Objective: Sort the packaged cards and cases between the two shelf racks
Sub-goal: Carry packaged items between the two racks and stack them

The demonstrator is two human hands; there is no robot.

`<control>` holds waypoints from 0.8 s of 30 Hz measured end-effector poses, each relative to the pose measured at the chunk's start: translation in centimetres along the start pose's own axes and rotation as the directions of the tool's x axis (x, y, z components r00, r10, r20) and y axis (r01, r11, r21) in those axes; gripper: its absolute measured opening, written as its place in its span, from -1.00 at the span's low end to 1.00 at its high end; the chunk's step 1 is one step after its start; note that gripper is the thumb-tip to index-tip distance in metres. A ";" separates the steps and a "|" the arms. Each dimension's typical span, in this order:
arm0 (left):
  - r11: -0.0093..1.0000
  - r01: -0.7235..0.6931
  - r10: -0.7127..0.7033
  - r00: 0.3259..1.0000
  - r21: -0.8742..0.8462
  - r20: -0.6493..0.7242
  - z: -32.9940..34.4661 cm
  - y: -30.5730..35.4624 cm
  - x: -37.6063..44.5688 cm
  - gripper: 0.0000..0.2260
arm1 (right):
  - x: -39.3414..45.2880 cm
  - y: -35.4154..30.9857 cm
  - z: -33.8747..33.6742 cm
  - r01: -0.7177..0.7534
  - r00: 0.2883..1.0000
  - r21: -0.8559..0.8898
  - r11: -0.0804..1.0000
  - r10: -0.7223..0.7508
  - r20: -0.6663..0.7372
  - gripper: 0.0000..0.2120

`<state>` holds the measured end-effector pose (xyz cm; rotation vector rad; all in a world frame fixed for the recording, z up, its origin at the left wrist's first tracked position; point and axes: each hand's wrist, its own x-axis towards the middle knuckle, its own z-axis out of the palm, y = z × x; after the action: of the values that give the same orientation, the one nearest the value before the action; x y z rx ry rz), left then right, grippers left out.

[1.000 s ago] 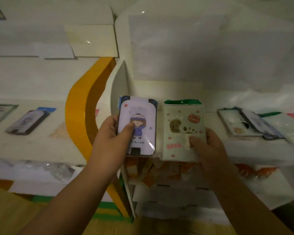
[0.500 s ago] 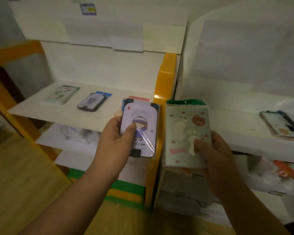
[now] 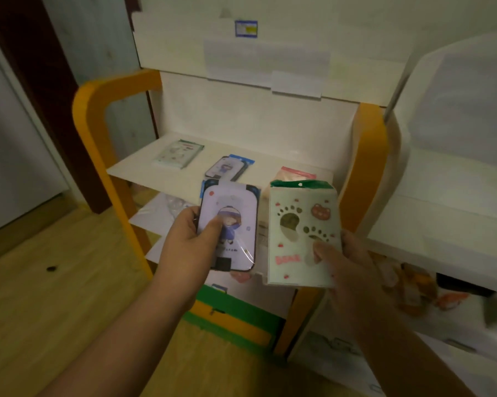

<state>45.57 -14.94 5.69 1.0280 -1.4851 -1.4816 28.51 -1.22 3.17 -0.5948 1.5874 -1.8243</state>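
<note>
1. The left hand (image 3: 188,242) grips a purple case (image 3: 232,224) with a drawn girl on it, thumb pressed on its front.
2. The right hand (image 3: 341,259) pinches a green card pack (image 3: 301,222) with paw prints, just right of the purple case.
3. Behind both, the orange rack (image 3: 367,156) has a white shelf (image 3: 132,167).
4. On that shelf lie a pale pack (image 3: 178,154), a dark case (image 3: 227,168) and a pink pack (image 3: 297,174).

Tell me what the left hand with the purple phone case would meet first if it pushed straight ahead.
Most likely the front edge of the top shelf on the orange rack. The left hand holds the purple case just in front of it, and another case lies on the shelf beyond. Depth is hard to judge.
</note>
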 end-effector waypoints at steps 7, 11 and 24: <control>0.999 0.024 -0.025 1.000 -0.034 -0.015 -0.5 -0.6 2.8 -0.91 | 3.1 0.8 1.9 -0.029 0.998 0.007 1.000 0.028 0.052 -0.76; 1.000 0.016 -0.016 0.999 -0.003 -0.046 0.1 -0.4 6.2 -0.92 | 6.3 1.3 2.8 -0.027 0.999 -0.005 1.000 0.027 0.031 -0.77; 0.996 0.002 -0.004 1.000 0.093 0.026 3.9 0.0 19.6 -0.93 | 20.0 1.7 5.3 -0.043 0.998 0.012 0.999 0.044 -0.054 -0.75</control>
<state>34.77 -31.77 5.37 1.0697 -1.5851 -1.4446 18.65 -19.34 0.98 -0.5058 1.6126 -1.8299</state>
